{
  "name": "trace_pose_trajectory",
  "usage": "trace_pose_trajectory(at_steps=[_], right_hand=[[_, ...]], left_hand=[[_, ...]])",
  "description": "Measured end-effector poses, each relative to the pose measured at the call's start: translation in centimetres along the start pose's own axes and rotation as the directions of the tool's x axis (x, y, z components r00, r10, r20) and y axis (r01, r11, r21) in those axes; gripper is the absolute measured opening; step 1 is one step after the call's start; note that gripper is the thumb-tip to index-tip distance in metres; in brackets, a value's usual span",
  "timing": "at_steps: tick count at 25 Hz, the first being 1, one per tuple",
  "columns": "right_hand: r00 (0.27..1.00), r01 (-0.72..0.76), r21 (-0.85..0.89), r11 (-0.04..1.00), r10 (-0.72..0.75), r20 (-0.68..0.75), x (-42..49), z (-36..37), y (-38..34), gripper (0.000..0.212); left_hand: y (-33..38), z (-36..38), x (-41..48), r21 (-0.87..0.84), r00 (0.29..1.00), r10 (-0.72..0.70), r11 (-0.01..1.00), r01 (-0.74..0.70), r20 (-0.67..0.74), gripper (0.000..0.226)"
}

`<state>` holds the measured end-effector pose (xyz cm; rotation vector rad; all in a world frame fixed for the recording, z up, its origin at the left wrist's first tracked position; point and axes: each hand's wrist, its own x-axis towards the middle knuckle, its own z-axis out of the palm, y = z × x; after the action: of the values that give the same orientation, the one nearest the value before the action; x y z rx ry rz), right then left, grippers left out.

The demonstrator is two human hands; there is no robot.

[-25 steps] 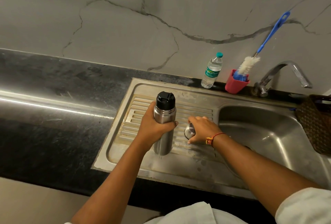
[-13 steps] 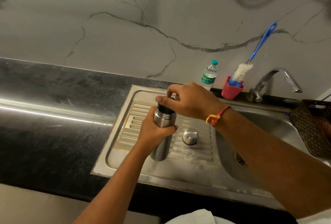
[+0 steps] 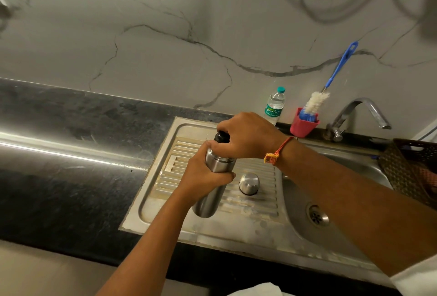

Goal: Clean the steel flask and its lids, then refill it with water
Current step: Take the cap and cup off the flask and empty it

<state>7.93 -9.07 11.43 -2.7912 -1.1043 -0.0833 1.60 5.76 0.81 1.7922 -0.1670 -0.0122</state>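
The steel flask (image 3: 209,202) stands tilted on the ribbed drainboard (image 3: 255,203). My left hand (image 3: 203,175) grips its body around the middle. My right hand (image 3: 246,135) is curled over the black inner lid (image 3: 221,136) at the flask's top, hiding most of it. The steel outer cap (image 3: 249,183) sits upside up on the drainboard just right of the flask, apart from both hands.
The sink basin (image 3: 307,191) with its drain (image 3: 317,216) lies to the right, under my right forearm. A tap (image 3: 359,112), a red cup (image 3: 303,126) holding a blue-handled bottle brush (image 3: 315,101), and a plastic water bottle (image 3: 274,106) stand at the back. A woven basket (image 3: 411,168) sits far right. Black counter (image 3: 71,165) lies left.
My right hand left the steel cap on the drainboard and rose to grip the black lid on the flask. The flask now leans more, with my left hand still around it.
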Motion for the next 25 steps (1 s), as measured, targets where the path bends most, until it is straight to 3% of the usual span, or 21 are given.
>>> trace_pose_trajectory(at_steps=[5, 9, 12, 15, 18, 20, 22, 25], right_hand=[[0.982, 0.084, 0.071, 0.994, -0.095, 0.161, 0.2, -1.7, -0.1, 0.041], [0.910, 0.193, 0.062, 0.979, -0.202, 0.362, 0.4, -3.6, -0.3, 0.039], [0.881, 0.221, 0.151, 0.964, -0.263, 0.392, 0.1, -4.4, -0.8, 0.040], [0.941, 0.046, 0.257, 0.965, -0.128, 0.312, -0.1, -4.4, -1.4, 0.064], [0.952, -0.100, -0.081, 0.992, 0.119, 0.282, 0.3, -3.6, -1.4, 0.072], [0.926, -0.124, -0.087, 0.988, 0.147, 0.348, 0.2, -3.5, -1.5, 0.062], [0.925, -0.033, -0.029, 0.999, 0.042, 0.377, 0.1, -4.0, -1.5, 0.046], [0.900, 0.094, 0.132, 0.987, -0.141, 0.412, -0.2, -5.0, -1.5, 0.044]], left_hand=[[0.9, -1.2, 0.5, -0.037, 0.989, 0.023, 0.999, -0.018, 0.148, 0.063], [1.2, -1.9, 0.4, -0.041, 0.973, -0.011, 0.999, 0.021, 0.229, 0.054], [0.9, -2.3, 0.3, -0.059, 0.973, -0.029, 0.997, 0.044, 0.230, 0.053], [1.0, -2.1, 0.3, -0.069, 0.977, -0.023, 0.997, 0.038, 0.212, 0.059], [1.2, -1.9, 0.3, -0.061, 0.980, -0.025, 0.997, 0.038, 0.197, 0.066], [1.1, -1.8, 0.2, -0.052, 0.979, -0.026, 0.998, 0.037, 0.201, 0.067], [0.8, -1.8, 0.2, -0.032, 0.979, -0.019, 0.999, 0.026, 0.203, 0.062], [0.6, -1.9, 0.1, -0.023, 0.983, -0.031, 0.999, 0.036, 0.182, 0.057]])
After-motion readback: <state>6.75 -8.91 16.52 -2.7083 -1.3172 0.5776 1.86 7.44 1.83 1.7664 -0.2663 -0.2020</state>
